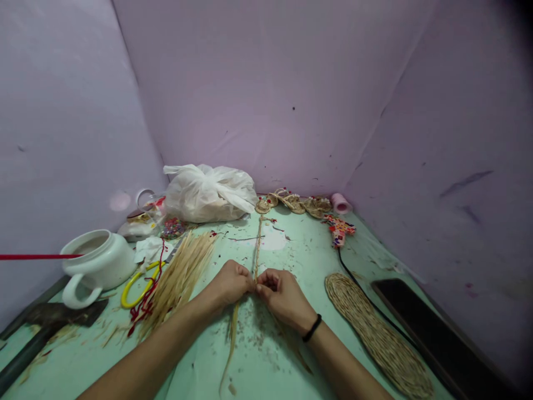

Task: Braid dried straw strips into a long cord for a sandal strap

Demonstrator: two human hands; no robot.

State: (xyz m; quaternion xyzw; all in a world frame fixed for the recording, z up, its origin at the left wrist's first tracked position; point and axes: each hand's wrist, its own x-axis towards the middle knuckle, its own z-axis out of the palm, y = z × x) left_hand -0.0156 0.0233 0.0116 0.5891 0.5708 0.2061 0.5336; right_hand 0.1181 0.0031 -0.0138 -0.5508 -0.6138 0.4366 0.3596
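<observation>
Your left hand (232, 281) and right hand (283, 293) pinch closed on the near end of the braided cord (259, 244), where slack tension could unravel it.

Left of the knotted white plastic bag (210, 195), and nearer, sit a white handled pot (114, 261), yellow-handled scissors (125, 297) and a hammer (52, 314) — well to its right lies a pink thread spool (340, 204).
</observation>
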